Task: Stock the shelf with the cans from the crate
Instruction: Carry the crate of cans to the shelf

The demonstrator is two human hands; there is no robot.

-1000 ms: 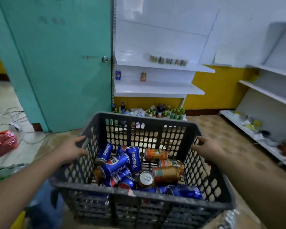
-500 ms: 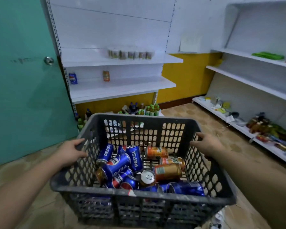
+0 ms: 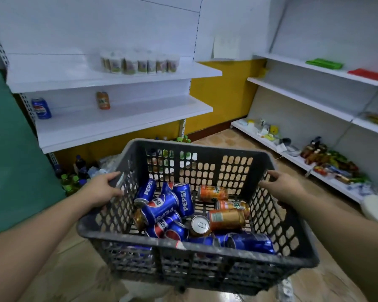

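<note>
Filling the left edge is a teal painted door [image 3: 13,171]. Beside it stands a white metal shelf unit [image 3: 118,125]. On its lower board a blue Pepsi can [image 3: 41,108] stands upright at the far left, well apart from an orange drink can [image 3: 103,100] further along. On the board above is a row of pale plastic cups [image 3: 140,63]. Green-capped bottles [image 3: 71,182] crowd the floor under the unit.

The left hand [image 3: 103,189] grips the left rim of a dark grey perforated plastic crate [image 3: 205,148], thumb on top. The crate is held up in front of the shelf unit. Inside it, blue Pepsi cans [image 3: 162,207] lie heaped on the left side and along the near wall. Orange cans [image 3: 226,219] lie on their sides to the right. The right hand [image 3: 286,188] holds the right rim, fingers curled over its edge.

Further right runs a second set of white wall shelves [image 3: 303,99]. It carries green packets [image 3: 324,63] and red packets [image 3: 368,74] on top, with mixed goods on the bottom board.
</note>
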